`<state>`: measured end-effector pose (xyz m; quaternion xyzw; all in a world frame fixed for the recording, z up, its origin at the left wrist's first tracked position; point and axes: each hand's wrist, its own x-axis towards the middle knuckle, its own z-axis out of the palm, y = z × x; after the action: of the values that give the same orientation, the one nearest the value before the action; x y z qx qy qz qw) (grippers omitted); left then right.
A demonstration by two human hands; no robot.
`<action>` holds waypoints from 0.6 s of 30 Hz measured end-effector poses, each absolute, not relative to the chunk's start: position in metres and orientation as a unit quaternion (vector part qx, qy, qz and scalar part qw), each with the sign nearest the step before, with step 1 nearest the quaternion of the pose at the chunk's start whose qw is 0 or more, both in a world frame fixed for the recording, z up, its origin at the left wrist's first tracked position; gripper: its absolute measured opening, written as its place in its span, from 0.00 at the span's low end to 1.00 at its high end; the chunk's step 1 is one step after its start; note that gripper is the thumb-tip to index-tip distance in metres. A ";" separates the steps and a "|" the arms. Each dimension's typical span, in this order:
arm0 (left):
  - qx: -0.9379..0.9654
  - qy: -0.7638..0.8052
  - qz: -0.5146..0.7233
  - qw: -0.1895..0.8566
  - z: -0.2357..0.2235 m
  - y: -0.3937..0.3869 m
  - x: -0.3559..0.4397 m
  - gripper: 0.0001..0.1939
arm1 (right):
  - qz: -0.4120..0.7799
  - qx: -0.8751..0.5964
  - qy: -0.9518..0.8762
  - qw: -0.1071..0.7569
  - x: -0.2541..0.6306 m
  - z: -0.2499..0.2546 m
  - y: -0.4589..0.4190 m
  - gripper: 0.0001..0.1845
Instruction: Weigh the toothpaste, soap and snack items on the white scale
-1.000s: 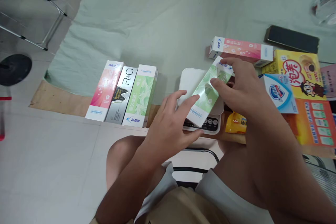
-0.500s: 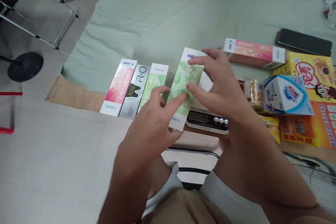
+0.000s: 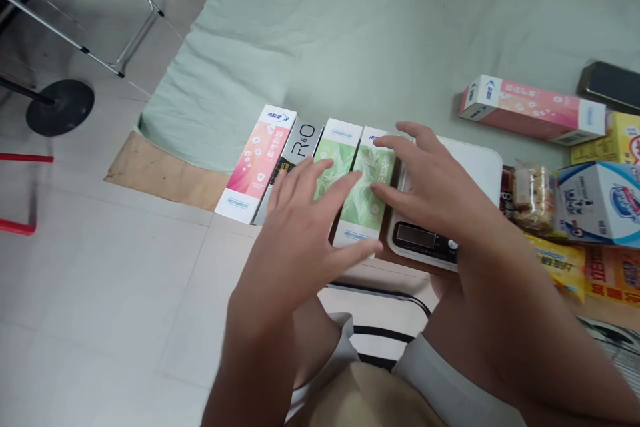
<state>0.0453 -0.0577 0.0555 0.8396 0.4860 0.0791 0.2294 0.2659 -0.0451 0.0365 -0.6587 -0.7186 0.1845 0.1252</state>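
Along the table's front edge lie a pink toothpaste box (image 3: 257, 163), a silver toothpaste box (image 3: 303, 139) and two green ones, side by side. The right green toothpaste box (image 3: 363, 217) lies between my hands, a little apart from the left green toothpaste box (image 3: 341, 137). My left hand (image 3: 297, 233) is open, its fingers spread over the row; it hides the lower part of the silver and left green boxes. My right hand (image 3: 435, 180) is open too, thumb and fingertips at the right green box's right side. Under that hand is a white kitchen scale (image 3: 483, 160).
Another pink toothpaste box (image 3: 543, 107) lies at the right, near a dark phone (image 3: 610, 90). Beyond the scale are a packaged snack (image 3: 534, 197), a blue-white soap box (image 3: 583, 203) and a yellow packet (image 3: 560, 263). Green cloth (image 3: 380, 40) covers the table.
The right green toothpaste box, tilted in both hands before, now lies straight beside the other green one. Both hands have loosened from it. The view has shifted left, uncovering more of the scale.
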 end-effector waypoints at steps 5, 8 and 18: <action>0.791 0.548 -0.001 0.271 0.051 -0.046 0.036 0.42 | 0.180 -0.630 -0.755 0.007 0.276 0.040 -0.057 0.54; 0.784 0.552 -0.022 0.283 0.048 -0.043 0.034 0.42 | 0.178 -0.631 -0.755 -0.024 0.274 0.037 -0.060 0.54; 0.776 0.551 -0.020 0.307 0.046 -0.041 0.031 0.45 | 0.192 -0.612 -0.767 -0.021 0.269 0.030 -0.056 0.56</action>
<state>0.0315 -0.0409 0.0460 0.7762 0.5506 -0.0200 0.3065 0.2695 -0.0558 0.0305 -0.6120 -0.7670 0.1916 -0.0215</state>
